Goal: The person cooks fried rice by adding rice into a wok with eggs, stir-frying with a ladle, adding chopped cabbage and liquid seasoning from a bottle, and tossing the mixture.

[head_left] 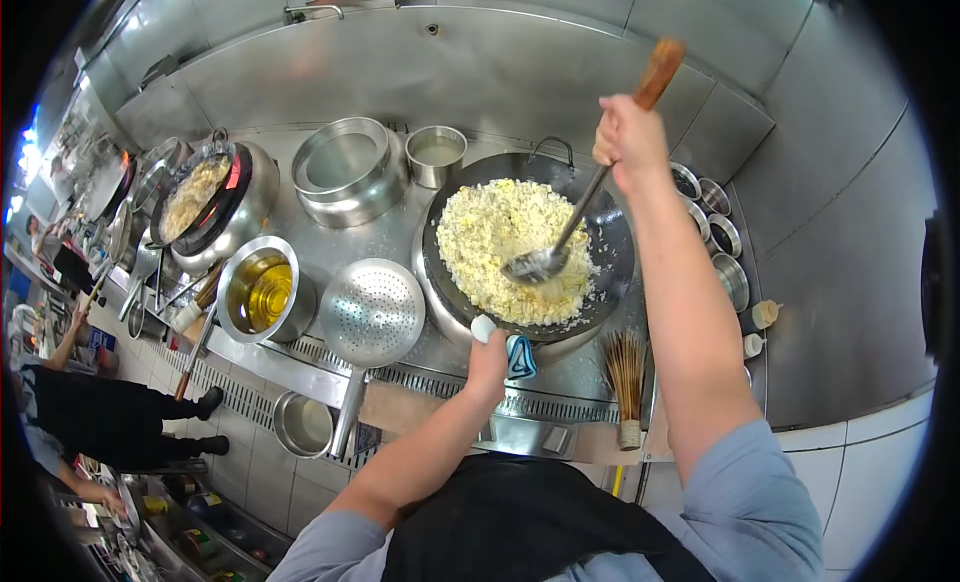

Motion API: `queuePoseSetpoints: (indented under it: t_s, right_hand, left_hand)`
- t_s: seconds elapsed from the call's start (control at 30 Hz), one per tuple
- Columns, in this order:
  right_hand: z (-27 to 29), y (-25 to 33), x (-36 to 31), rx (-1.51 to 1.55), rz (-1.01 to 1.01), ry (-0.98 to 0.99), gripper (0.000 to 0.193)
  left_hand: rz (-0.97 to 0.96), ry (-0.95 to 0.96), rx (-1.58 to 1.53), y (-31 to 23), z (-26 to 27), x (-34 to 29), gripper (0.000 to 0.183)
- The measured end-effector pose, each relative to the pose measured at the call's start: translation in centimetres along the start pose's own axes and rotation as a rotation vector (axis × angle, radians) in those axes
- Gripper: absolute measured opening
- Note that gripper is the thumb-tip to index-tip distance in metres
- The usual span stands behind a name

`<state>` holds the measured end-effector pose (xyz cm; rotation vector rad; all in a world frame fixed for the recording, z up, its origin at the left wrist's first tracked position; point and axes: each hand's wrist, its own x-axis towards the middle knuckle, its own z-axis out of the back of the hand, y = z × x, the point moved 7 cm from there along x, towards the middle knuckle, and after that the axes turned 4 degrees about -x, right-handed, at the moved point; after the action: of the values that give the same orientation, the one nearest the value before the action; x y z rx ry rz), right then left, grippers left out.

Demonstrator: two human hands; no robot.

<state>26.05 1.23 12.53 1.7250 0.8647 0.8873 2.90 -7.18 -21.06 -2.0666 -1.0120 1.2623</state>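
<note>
My right hand (632, 142) is closed around the long handle of a metal ladle (537, 266), below its wooden end. The ladle's bowl rests in a heap of rice with yellow egg bits (490, 237), inside a black wok (617, 244) on the stove. At the wok's near rim my left hand (488, 360) grips a folded blue-and-white cloth (520, 358). Part of that cloth and the fingers' hold on the rim are hidden behind the hand.
Left of the wok lie a perforated strainer (373, 312) and a pot of yellow oil (237, 300). Behind stand a large steel pot (345, 204) and a small one (436, 175). A bamboo brush (626, 377) and seasoning bowls (732, 282) sit right. A co-worker (110, 412) stands far left.
</note>
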Motion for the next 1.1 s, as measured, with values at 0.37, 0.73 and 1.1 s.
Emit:
queuePoseSetpoints:
  t_s: [0.37,0.73,1.1]
  right_hand:
    - [0.2,0.2,-5.4,-0.025,0.135,-0.275,0.026]
    - [-2.2,-0.9,-13.0,-0.230,0.187,-0.487,0.018]
    - [-4.8,6.7,-17.1,-0.300,0.531,-0.377,0.025]
  left_hand:
    - [0.496,0.194,-0.047,-0.7,0.2,-0.1,0.021]
    - [0.478,0.128,-0.029,-3.3,1.9,-12.9,0.021]
    - [0.392,0.107,0.071,-5.4,4.4,-15.5,0.023]
